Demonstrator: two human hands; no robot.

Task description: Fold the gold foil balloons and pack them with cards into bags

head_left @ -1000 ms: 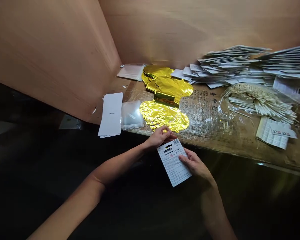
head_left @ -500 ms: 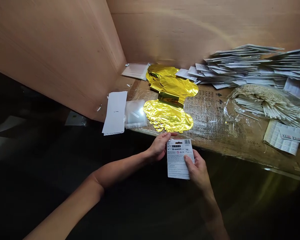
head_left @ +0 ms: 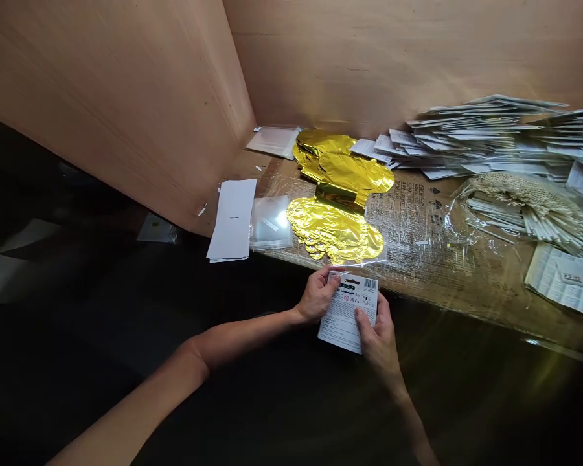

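Note:
Between my hands is a white printed packaging card with a hang hole and a barcode at its top. Clear plastic film shows above its top edge, over the shelf's front edge. My left hand pinches the card's upper left corner, the thumb on its face. My right hand grips its right side with the thumb in front; the fingers behind are hidden. Just beyond the card lie gold foil balloons, flat and overlapping. A second pile of gold foil is behind them.
White paper slips and clear plastic sleeves lie left on the cardboard-covered shelf. Folded leaflets are heaped back right, before a bag of white sticks. Wooden panels enclose the left and back.
The card has tilted, its lower end swinging left. My left hand has slid further over its upper left corner. More clear film shows above the card. The view has shifted slightly.

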